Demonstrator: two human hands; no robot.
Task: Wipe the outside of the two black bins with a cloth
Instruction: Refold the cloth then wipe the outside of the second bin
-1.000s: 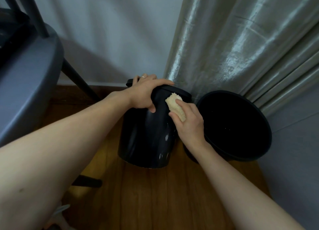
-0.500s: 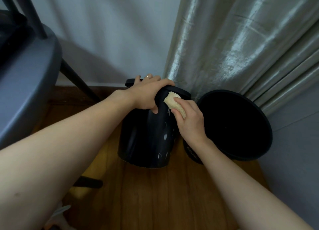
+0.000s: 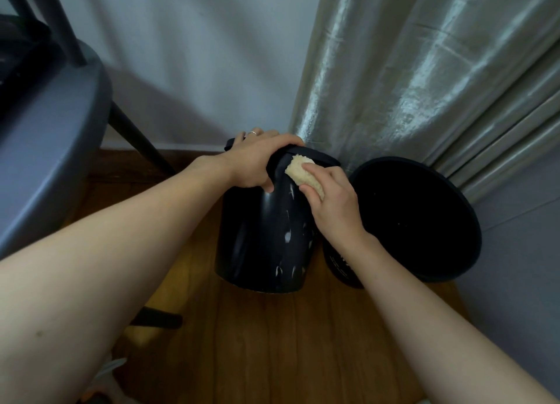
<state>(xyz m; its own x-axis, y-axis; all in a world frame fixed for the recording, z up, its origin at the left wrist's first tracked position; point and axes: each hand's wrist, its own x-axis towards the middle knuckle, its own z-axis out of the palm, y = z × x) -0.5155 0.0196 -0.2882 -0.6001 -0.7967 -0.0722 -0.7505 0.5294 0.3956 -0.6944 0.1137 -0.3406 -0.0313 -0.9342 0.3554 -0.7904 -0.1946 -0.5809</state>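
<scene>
Since the earlier frames, the right hand [image 3: 335,202] and the cloth [image 3: 303,173] have shifted a short way up the wall of the lidded bin [image 3: 260,237], toward its lid edge; the left hand [image 3: 257,161] keeps its place on the lid, and neither bin has changed position on the floor.

The lidded bin stands on the wooden floor [image 3: 272,343], directly ahead of both hands, with its long axis close to vertical, though the wide-angle view makes the exact tilt hard to judge. The left hand lies over the top of the lid, fingers curled over the far rim and thumb down the near wall, gripping the bin. The right hand holds the pale cloth under its fingers and presses it against the upper right part of the wall, just below the lid edge. Pale streaks show lower on the same wall.

The open bin [image 3: 424,221] sits just beside the lidded bin, on the right, near the curtain [image 3: 409,85]; its mouth faces the camera. The right hand is the nearer hand to it. A chair [image 3: 45,146] stands to the left, well apart from both bins.

Judgement: wiping of the lidded bin is under way. The streaked lower wall lies straight below the cloth, so a downward stroke along the vertical axis would cover it.
</scene>
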